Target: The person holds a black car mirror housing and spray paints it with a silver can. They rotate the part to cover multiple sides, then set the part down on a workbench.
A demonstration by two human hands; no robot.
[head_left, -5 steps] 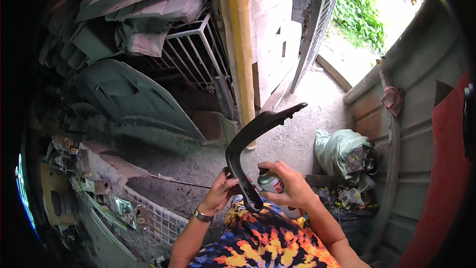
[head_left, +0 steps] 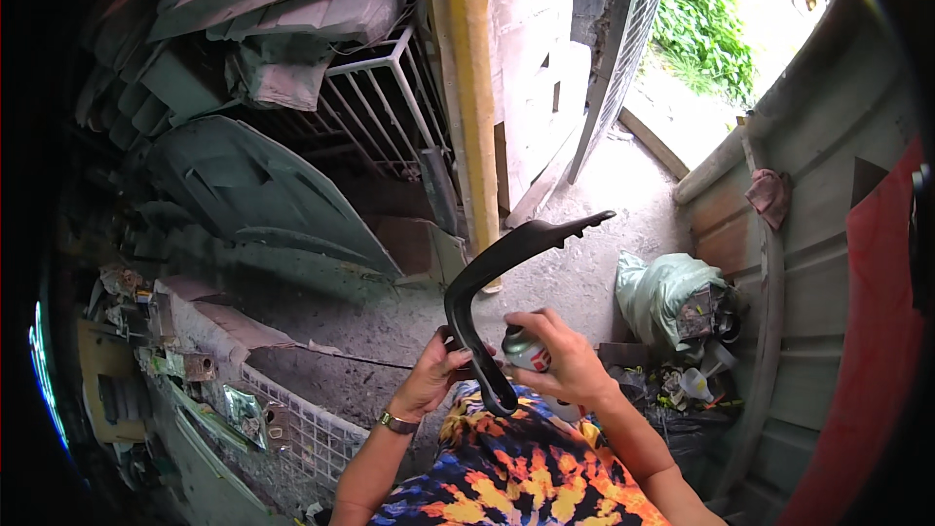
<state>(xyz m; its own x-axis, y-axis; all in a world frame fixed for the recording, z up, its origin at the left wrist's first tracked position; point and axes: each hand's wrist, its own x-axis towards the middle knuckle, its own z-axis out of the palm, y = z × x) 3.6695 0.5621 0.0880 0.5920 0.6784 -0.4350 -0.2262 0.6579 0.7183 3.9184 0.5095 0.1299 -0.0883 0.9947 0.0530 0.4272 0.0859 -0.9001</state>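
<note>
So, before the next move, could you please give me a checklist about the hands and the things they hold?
1. Left hand gripping the curved black part: ok.
2. Right hand holding the can: ok.
3. Can's outlet direction: cannot tell, too small to make out.
4. Hands covered: not ok, both are bare.
5. Left wrist bare: not ok, a wristband is on it.
</note>
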